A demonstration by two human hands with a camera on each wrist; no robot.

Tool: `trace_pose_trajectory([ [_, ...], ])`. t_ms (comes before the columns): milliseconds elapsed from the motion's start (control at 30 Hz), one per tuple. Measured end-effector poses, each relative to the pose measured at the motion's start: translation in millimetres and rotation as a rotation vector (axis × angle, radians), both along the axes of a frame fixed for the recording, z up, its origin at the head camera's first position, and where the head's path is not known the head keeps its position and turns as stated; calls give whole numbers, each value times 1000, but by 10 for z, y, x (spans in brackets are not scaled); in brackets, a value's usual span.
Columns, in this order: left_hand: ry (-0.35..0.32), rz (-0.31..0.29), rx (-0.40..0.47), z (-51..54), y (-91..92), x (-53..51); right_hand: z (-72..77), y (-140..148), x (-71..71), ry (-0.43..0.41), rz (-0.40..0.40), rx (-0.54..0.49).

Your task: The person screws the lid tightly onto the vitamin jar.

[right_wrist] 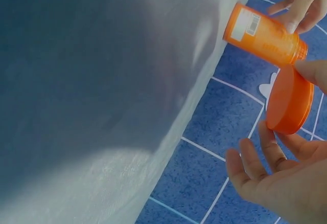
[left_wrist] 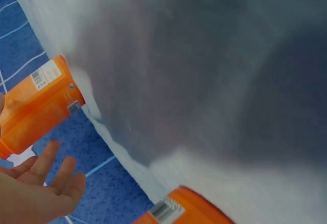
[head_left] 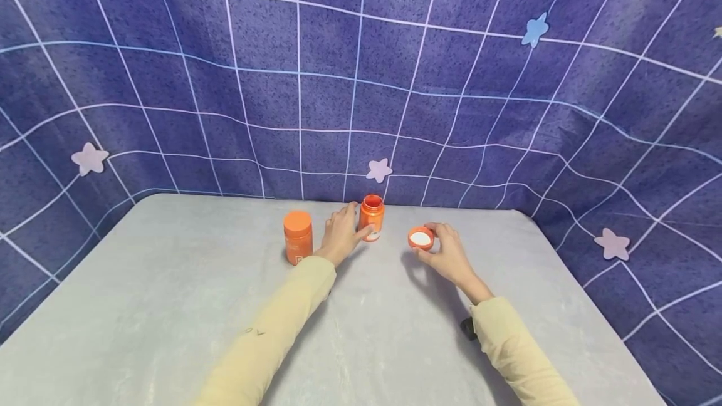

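An orange bottle (head_left: pixel 371 213) with its mouth uncovered stands upright near the back of the table. Beside it is my left hand (head_left: pixel 340 234), fingers loosely extended on its left and thumb across its front. In the left wrist view those fingers (left_wrist: pixel 48 165) are spread apart from the bottle (left_wrist: pixel 38 104). Between thumb and fingertips, my right hand (head_left: pixel 449 255) pinches a round orange lid (head_left: pixel 420 239), white inside, held above the table to the right of the bottle. The right wrist view shows the lid (right_wrist: pixel 288 101) edge-on between thumb and fingers.
A second orange bottle (head_left: pixel 298 237), capped, stands left of my left hand. Behind the grey table (head_left: pixel 169 306) hangs a blue cloth (head_left: pixel 327 99) with white grid lines and stars. Something small and black (head_left: pixel 469 329) shows by my right cuff.
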State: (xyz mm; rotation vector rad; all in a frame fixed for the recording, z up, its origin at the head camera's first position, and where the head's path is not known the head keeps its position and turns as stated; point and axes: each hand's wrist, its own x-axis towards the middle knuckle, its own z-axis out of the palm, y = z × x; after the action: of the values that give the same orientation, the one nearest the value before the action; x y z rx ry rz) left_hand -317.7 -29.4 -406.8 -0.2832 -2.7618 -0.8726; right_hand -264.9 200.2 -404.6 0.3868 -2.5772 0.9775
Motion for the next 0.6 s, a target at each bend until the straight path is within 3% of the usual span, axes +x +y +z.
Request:
trace_pose_trajectory([
  [233,-4,-7,40,-8,60,-35,6,-29,6,-18,-11,-18],
  [600,10,32,14,-23,95,-51,38,-95,-3,-15,-19,-65],
])
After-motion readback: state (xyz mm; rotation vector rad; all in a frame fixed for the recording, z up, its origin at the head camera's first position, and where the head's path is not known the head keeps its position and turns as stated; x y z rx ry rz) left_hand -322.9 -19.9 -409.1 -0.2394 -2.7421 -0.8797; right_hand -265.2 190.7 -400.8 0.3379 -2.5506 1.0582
